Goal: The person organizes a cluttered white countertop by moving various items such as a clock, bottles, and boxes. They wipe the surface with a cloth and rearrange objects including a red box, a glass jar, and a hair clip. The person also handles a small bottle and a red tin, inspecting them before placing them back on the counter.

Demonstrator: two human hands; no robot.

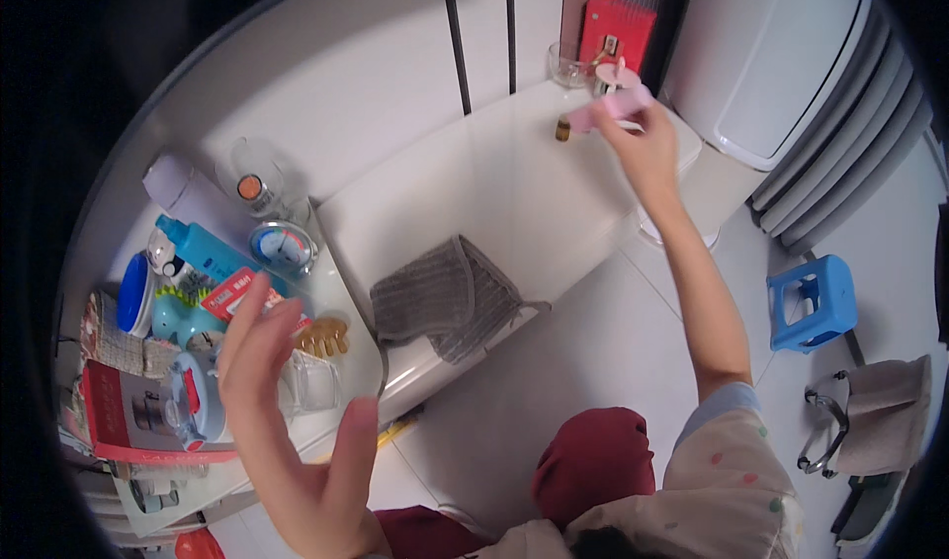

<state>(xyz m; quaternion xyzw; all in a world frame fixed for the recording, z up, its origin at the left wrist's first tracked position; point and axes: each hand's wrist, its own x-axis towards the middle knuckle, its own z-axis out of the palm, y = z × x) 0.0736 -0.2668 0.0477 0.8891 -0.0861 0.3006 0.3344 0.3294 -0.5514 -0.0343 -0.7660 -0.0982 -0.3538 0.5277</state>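
My right hand [645, 147] is shut on a blurred pink object [626, 101] above the far end of the white tabletop [474, 188]. Just left of it stands a small brown vial [563, 130]; I cannot tell if the two touch. Behind that hand are a pale pink lidded cup [615, 77], a clear glass bowl [568, 66] and a red packet [615, 36]. My left hand [274, 403] hangs with its fingers apart and nothing in it, over the crowded side table. Under its fingers lie a red and white packet [230, 296] and an amber hair claw clip [325, 336].
A folded grey cloth [445, 299] lies by the table's near edge. The side table bears a blue spray bottle [211, 251], a round dial clock [282, 246], a glass jar [315, 382] and a red box [118, 411]. A blue plastic stool [813, 303] stands on the floor at right.
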